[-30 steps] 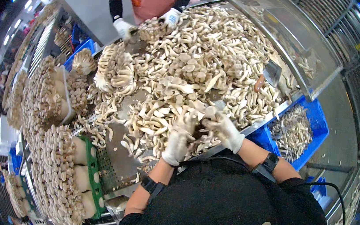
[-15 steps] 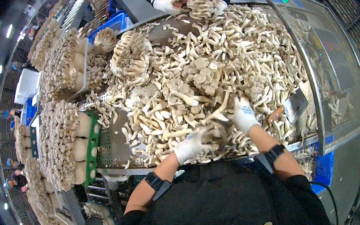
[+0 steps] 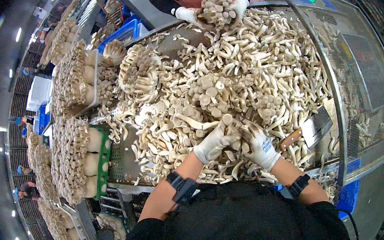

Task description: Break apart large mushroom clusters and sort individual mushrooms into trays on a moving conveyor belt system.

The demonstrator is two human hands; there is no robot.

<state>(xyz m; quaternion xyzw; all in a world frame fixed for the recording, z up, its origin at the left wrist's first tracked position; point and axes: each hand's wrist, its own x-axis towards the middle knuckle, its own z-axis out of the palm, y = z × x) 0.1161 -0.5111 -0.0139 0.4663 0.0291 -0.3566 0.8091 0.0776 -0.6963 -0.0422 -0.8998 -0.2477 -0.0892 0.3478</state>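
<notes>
White-gloved, my left hand (image 3: 217, 144) closes its fingers round a grey-brown oyster mushroom clump (image 3: 235, 145) at the near part of the heap. From the other side my right hand (image 3: 261, 146), gloved too, grips the same clump with bent fingers. The gloves hide much of the clump. Loose mushrooms (image 3: 171, 139) with pale stems lie all around both hands. Just beyond them sits a larger cluster with round caps (image 3: 209, 93). A cleaver (image 3: 316, 127) with a wooden handle lies on the heap, to the right of my right hand.
Across the metal table (image 3: 126, 153), a co-worker's gloved hands hold another mushroom cluster (image 3: 217, 10). At left stand mushroom blocks (image 3: 69, 158) in a green crate (image 3: 102, 164). A metal-framed mesh screen (image 3: 361, 87) borders the right side. A blue crate (image 3: 348, 194) sits below it.
My hands have come together on one clump; the left moved right and up, the right slightly closer to me. The co-worker's cluster has turned caps toward me. The view has shifted slightly.
</notes>
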